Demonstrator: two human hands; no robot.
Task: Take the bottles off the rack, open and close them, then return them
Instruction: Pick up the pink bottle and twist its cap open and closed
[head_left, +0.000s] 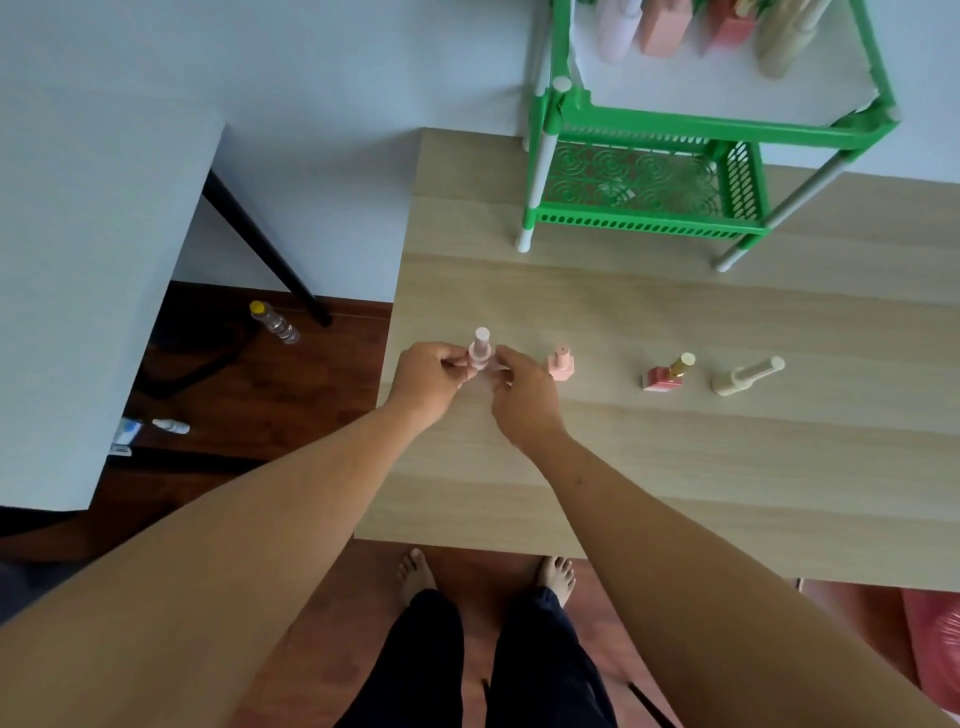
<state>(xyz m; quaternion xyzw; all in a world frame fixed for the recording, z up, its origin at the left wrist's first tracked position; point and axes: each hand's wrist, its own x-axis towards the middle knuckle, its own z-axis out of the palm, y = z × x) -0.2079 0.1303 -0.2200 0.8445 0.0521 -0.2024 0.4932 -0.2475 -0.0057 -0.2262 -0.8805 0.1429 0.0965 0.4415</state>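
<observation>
Upright above the desk (675, 467), a pale pink bottle (479, 353) was gripped between the fingers of the left hand (426, 379) and right hand (519, 400). Just right, three bottles were ranged: a peach bottle (561, 364), a red bottle (665, 373), a cream bottle (748, 376). Beyond, the green rack (675, 124) was set.

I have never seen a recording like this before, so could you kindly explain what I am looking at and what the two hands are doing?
There is no machine here: a person wears a camera on the head, so the single picture looks forward and down past both arms to the bare feet on the floor. The left hand and right hand together hold a small pale pink bottle upright, low over or on the wooden table. Its cap looks to be on. Three more small bottles stand in a row to the right: a peach bottle, a red bottle with a gold cap and a cream bottle. Behind them stands a green rack, whose upper shelf holds more bottles.
</observation>
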